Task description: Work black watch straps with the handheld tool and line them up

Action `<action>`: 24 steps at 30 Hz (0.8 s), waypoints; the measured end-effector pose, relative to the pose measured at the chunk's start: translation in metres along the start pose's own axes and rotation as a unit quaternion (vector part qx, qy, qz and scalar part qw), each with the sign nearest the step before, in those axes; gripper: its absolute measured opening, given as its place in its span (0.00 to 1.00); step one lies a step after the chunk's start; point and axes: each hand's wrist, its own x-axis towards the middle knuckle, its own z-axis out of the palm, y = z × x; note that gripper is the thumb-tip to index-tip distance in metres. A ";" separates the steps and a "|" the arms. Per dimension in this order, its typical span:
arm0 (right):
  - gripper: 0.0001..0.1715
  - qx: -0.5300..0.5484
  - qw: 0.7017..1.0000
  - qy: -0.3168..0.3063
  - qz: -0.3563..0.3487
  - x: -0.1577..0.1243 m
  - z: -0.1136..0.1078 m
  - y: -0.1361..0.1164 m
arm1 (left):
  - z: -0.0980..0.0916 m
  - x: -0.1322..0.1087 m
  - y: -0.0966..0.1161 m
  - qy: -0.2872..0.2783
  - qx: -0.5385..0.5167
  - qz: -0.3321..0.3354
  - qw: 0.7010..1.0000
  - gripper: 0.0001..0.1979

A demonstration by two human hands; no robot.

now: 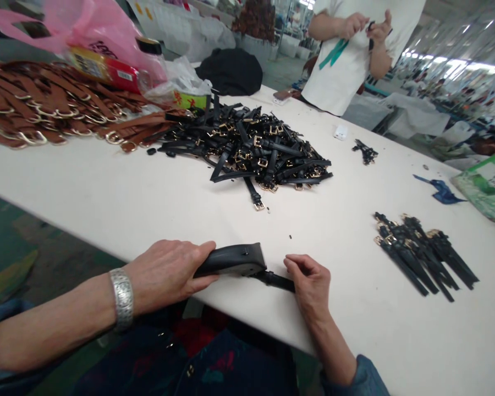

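Note:
My left hand (171,272), with a silver bracelet on the wrist, is wrapped round a black hand tool (231,259) shaped like a stapler. It is held above the table's near edge. At the tool's front end, one end of a short black strap (278,281) meets its lower side; whether that end sits inside the tool is hidden. The strap's other end is pinched by my right hand (311,283), thumb and fingers closed on it. Beyond my hands lies a large heap of black buckle straps (259,146) with gold-coloured buckles.
Brown straps (45,104) lie piled at the far left, under a pink bag (94,33) and a red-and-yellow packet (107,69). Sorted black straps (424,253) rest at the right, near a blue scrap (441,191). Across the table, a person in white (350,49) handles small pieces.

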 end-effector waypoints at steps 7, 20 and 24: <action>0.23 -0.044 0.995 0.084 -0.036 0.000 -0.023 -0.010 | 0.004 -0.001 -0.007 0.000 -0.020 -0.011 1.000 0.22; 0.16 -0.217 0.943 -0.174 -0.183 -0.025 -0.010 0.015 | -0.008 -0.020 0.004 -0.040 0.015 0.040 0.998 0.12; 0.14 -0.191 0.950 -0.162 -0.186 -0.024 -0.009 0.018 | -0.021 -0.006 0.039 -0.085 0.049 0.031 0.995 0.11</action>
